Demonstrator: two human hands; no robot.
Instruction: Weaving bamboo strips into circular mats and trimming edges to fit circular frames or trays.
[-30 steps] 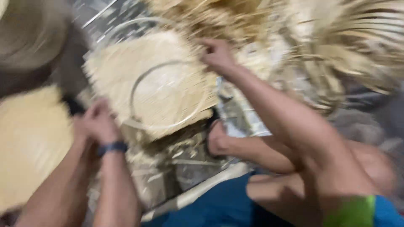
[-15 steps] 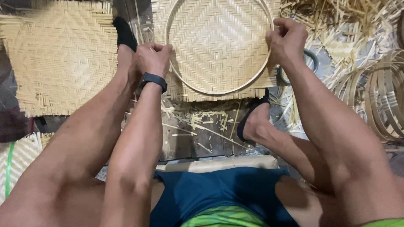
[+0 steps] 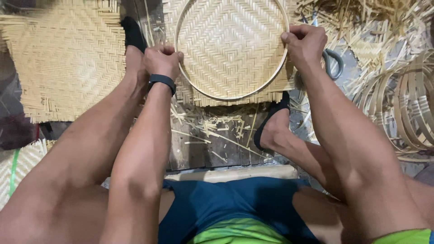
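Hands on the hoop: left hand (image 3: 162,61) grips the round bamboo hoop (image 3: 231,96) at its left edge, right hand (image 3: 305,43) clenches its right edge. Hoop lies flat on a woven bamboo mat (image 3: 230,45), weave running in diagonal diamonds, straight ahead between both feet. Second woven mat (image 3: 63,58) lies left; spare hoops (image 3: 413,108) are stacked right, scissors (image 3: 333,63) just beside the right wrist.

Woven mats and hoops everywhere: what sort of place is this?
Probably a bamboo-weaving workshop, worked on the floor: a woven mat with a round hoop pressed onto it, spare bamboo hoops and loose bamboo strips.
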